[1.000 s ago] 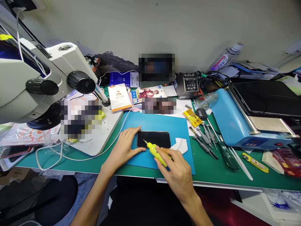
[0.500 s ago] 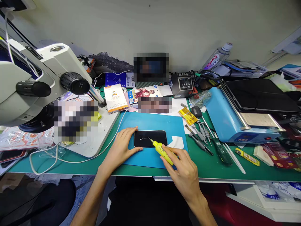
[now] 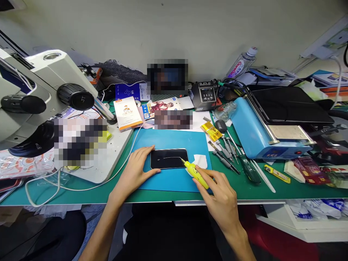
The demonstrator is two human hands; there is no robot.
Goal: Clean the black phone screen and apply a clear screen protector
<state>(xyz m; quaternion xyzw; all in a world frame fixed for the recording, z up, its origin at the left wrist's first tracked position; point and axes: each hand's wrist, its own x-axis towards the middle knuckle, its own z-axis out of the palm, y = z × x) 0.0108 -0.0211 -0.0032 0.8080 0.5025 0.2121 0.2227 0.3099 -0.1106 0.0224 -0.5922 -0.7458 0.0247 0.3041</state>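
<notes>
A black-screened smartphone [image 3: 165,163] lies flat on the blue mat [image 3: 168,181]. My left hand [image 3: 138,165] steadies its left end, with the thumb at the near edge and the fingers by the far corner. Pinched between the fingers of my right hand [image 3: 220,186] is a small yellow squeeze bottle [image 3: 196,175] with a thin pointed nozzle. The nozzle tip is over the right part of the screen. A thin pale line runs across the glass from a small mark at the left toward that tip. A folded white tissue [image 3: 200,161] rests beside the phone, behind the bottle.
A microscope [image 3: 62,83] stands at the left, a white cable [image 3: 114,178] looping across its base. Right of the mat lie screwdrivers [image 3: 227,161], a green-handled tool [image 3: 250,170] and a yellow cutter [image 3: 277,174]. Beyond them stands a blue machine [image 3: 252,134]. Boxes [image 3: 127,113] line the back.
The bottle and my right hand have moved right along the screen, and the pale line has grown longer. My left hand stays at the phone's left end. The camera view has shifted slightly.
</notes>
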